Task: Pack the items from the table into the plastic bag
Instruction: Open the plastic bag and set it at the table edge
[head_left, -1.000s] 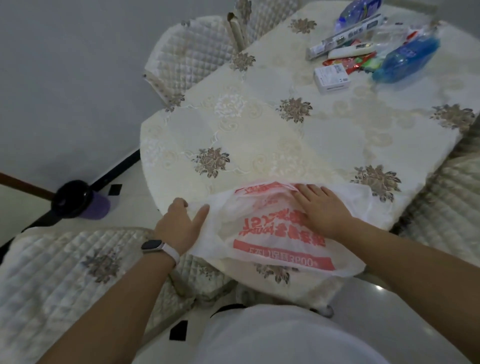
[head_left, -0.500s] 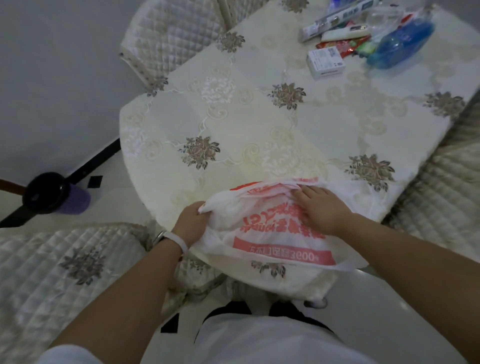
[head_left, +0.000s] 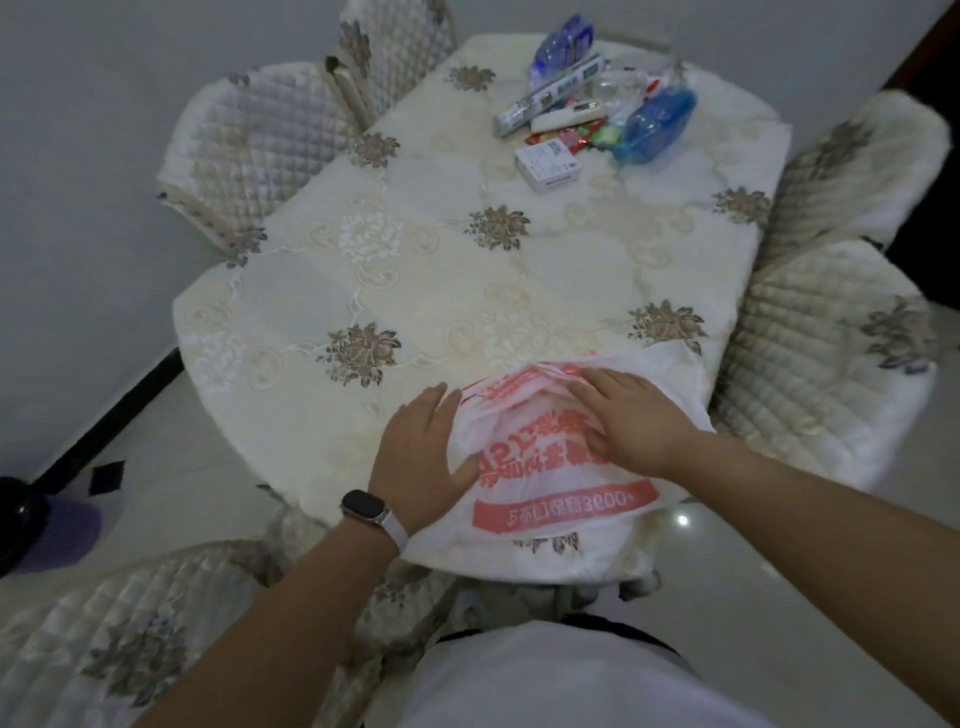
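Observation:
A white plastic bag (head_left: 550, 493) with red print lies at the near edge of the table (head_left: 415, 270), its lower part hanging over the edge. My left hand (head_left: 418, 441) rests flat at the bag's left side, fingers straight, thumb on the plastic. My right hand (head_left: 631, 421) presses flat on top of the bag near its crumpled mouth. The items lie at the far end: a white box (head_left: 548, 167), a long box (head_left: 550, 96), a white tube (head_left: 566, 115), red packets (head_left: 569, 137), a blue bottle (head_left: 657, 124) and a second blue bottle (head_left: 563, 47).
Quilted chairs stand around the table: far left (head_left: 249, 150), right (head_left: 831, 364) and near left (head_left: 104, 639). A dark round object with a purple base (head_left: 36, 525) sits on the floor at the left. A grey wall runs along the left.
My left hand has let go of the bag's bunched left edge and now lies flat beside it. The bag sits a little further onto the table. The view has tilted up.

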